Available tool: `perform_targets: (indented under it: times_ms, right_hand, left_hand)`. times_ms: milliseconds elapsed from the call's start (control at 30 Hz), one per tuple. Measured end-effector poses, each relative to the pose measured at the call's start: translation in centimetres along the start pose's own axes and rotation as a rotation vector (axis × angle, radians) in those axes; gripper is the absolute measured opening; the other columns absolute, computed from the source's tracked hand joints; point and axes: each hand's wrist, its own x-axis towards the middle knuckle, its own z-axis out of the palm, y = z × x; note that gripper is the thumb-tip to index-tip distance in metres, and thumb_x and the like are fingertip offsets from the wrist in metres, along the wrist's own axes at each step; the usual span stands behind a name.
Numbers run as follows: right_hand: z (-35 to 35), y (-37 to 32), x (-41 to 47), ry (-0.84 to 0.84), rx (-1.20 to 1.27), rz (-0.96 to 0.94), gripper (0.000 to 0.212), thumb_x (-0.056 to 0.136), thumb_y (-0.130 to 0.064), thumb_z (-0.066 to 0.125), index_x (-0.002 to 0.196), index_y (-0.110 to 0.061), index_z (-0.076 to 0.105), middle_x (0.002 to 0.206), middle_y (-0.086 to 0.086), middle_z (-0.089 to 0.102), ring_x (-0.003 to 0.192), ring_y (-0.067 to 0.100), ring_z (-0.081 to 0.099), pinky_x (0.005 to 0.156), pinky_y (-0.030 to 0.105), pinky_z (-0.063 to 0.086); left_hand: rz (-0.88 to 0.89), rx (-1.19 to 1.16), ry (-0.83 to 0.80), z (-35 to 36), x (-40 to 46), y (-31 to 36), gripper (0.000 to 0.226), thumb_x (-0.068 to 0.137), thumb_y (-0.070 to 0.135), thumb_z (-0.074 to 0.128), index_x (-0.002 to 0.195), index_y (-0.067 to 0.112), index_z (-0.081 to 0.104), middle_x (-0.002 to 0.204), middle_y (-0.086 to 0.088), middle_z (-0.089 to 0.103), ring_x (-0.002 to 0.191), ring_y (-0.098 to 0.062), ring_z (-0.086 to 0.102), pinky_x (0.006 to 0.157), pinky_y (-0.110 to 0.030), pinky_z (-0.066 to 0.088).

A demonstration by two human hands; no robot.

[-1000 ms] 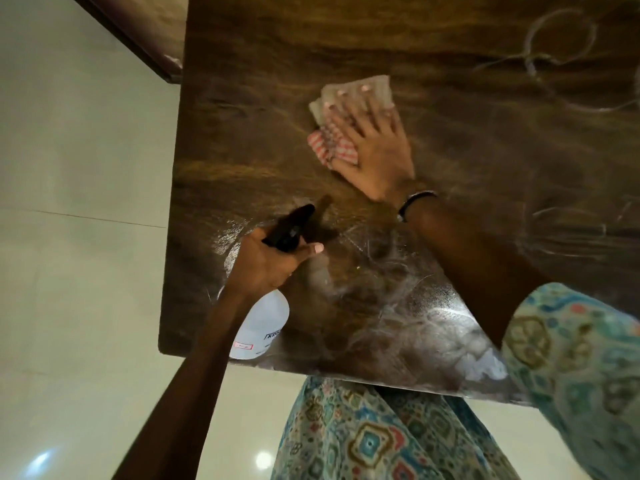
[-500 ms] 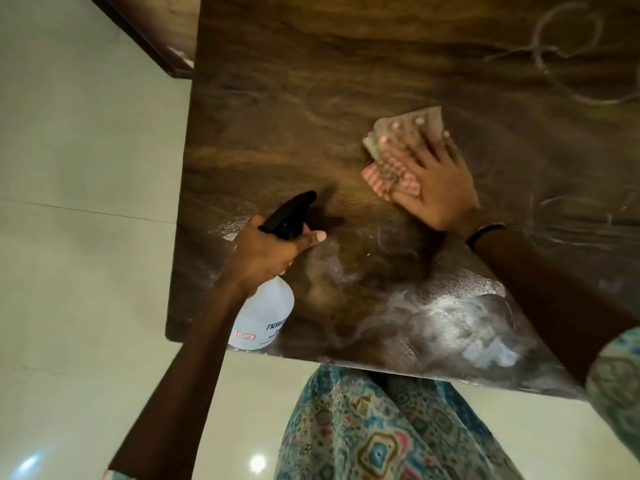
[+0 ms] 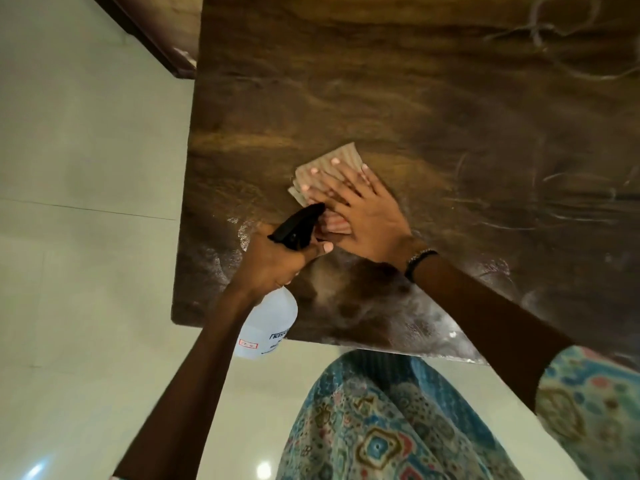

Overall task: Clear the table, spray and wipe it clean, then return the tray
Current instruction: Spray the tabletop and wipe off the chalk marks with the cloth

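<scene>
A dark wooden table [image 3: 398, 98] fills the upper part of the head view, with wet streaks near its front edge. My right hand [image 3: 360, 209] lies flat with fingers spread on a folded cloth [image 3: 329, 164], beige with red stripes, and presses it onto the tabletop. My left hand [image 3: 277, 261] grips the neck of a clear spray bottle [image 3: 270, 323] with a black trigger head [image 3: 298, 225]. The bottle hangs over the table's front left corner, its nozzle just beside the cloth. No tray is in view.
Pale tiled floor [image 3: 86, 237] lies left of and below the table. Another dark piece of furniture [image 3: 156, 36] stands at the upper left. My patterned blue clothing [image 3: 381, 427] is close to the table's front edge.
My right hand slid the cloth right, then back left and nearer, beside the spray head. My left hand stayed at the front left corner with the bottle.
</scene>
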Motion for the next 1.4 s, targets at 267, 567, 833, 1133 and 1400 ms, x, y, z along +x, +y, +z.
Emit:
perform_targets:
  times_ms: [267, 567, 833, 1133, 1400]
  right_hand:
    - [-1.9, 9.7, -2.9, 0.036, -0.016, 0.363, 0.075, 0.087, -0.061, 0.031, 0.153, -0.029, 0.018, 0.161, 0.002, 0.016, 0.149, 0.032, 0.011, 0.118, 0.053, 0.017]
    - [-2.2, 9.3, -1.7, 0.024, 0.022, 0.444, 0.077, 0.086, -0.063, 0.025, 0.154, -0.030, 0.013, 0.162, 0.001, 0.011, 0.149, 0.032, 0.006, 0.119, 0.051, 0.012]
    - [-2.3, 9.4, -2.0, -0.013, 0.032, 0.418, 0.079, 0.085, -0.064, 0.023, 0.154, -0.029, 0.011, 0.163, 0.001, 0.010, 0.150, 0.031, 0.004, 0.119, 0.051, 0.010]
    - [-1.7, 1.6, 0.9, -0.058, 0.088, 0.271, 0.079, 0.085, -0.070, 0.018, 0.153, -0.031, 0.014, 0.162, 0.001, 0.010, 0.149, 0.031, 0.005, 0.119, 0.052, 0.004]
    - [1.2, -7.4, -1.5, -0.105, 0.023, -0.199, 0.070, 0.087, -0.061, 0.027, 0.150, -0.031, 0.028, 0.160, -0.002, 0.023, 0.149, 0.029, 0.013, 0.120, 0.051, 0.008]
  left_hand:
    - [-0.003, 0.027, -0.041, 1.4, -1.6, -2.0, 0.019, 0.073, 0.022, 0.080, 0.081, 0.008, 0.070, 0.041, 0.013, 0.056, 0.035, 0.003, 0.048, 0.047, -0.011, 0.040]
    - [0.003, 0.032, -0.019, 5.4, -3.4, -3.3, 0.029, 0.072, 0.025, 0.080, 0.082, 0.002, 0.067, 0.072, -0.008, 0.064, 0.062, -0.015, 0.057, 0.047, -0.003, 0.038]
    - [0.001, 0.069, 0.000, 5.2, -4.1, -4.5, 0.023, 0.069, 0.025, 0.082, 0.076, 0.009, 0.067, 0.063, 0.006, 0.062, 0.054, 0.003, 0.057, 0.058, -0.005, 0.042]
    - [-0.061, 0.029, 0.091, 2.2, -4.6, -5.8, 0.023, 0.071, 0.027, 0.080, 0.089, 0.015, 0.071, 0.067, 0.000, 0.064, 0.039, 0.005, 0.050, 0.055, -0.019, 0.040]
    - [-0.060, -0.010, 0.097, -0.1, -5.5, -6.3, 0.031, 0.075, 0.023, 0.078, 0.104, 0.024, 0.066, 0.070, -0.007, 0.060, 0.033, 0.001, 0.044, 0.037, -0.009, 0.036]
